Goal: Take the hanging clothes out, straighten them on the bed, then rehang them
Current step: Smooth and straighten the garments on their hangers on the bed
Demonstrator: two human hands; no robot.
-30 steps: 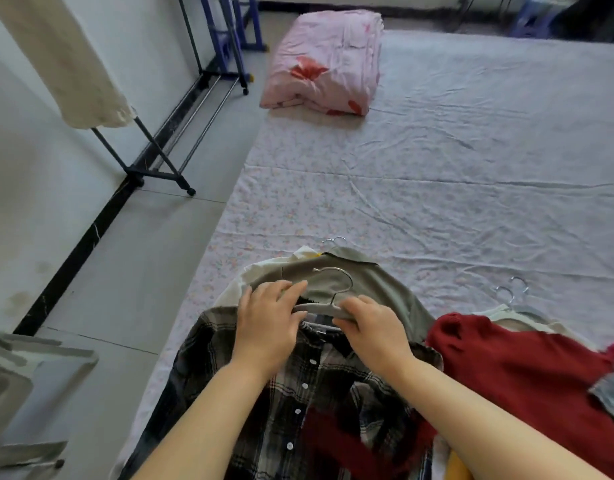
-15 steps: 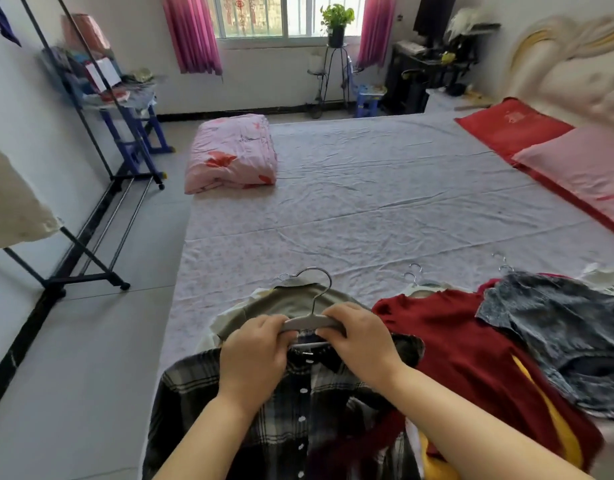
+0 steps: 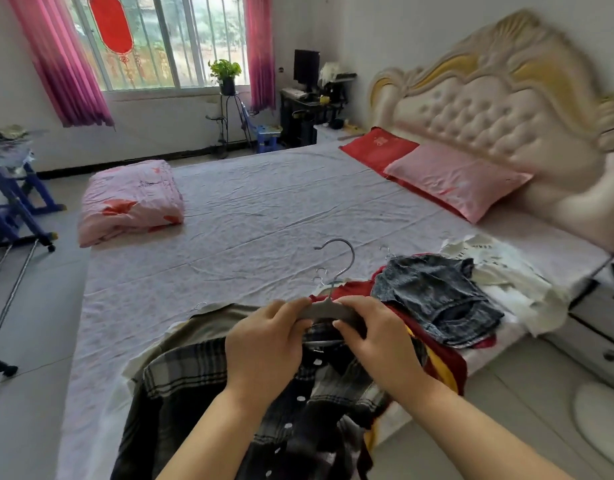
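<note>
Where the hanger (image 3: 328, 308) lay flat a second ago, its hook now stands up by the bed's (image 3: 264, 220) near edge; left hand (image 3: 264, 344) and right hand (image 3: 375, 337) each curl round one shoulder of it, the plaid shirt (image 3: 194, 379) trailing below. Rehanging looks close.

Hanger (image 3: 321, 310) arms are covered by the left hand (image 3: 264, 344) and right hand (image 3: 378, 341). Plaid shirt (image 3: 194, 386) is cut off by the bottom edge, its collar hidden. Olive garment (image 3: 215, 320) is largely buried under it. Red garment (image 3: 354, 289) is partly covered by the denim garment (image 3: 433, 296). Desk clutter (image 3: 333, 77) is too small to be identified.
</note>
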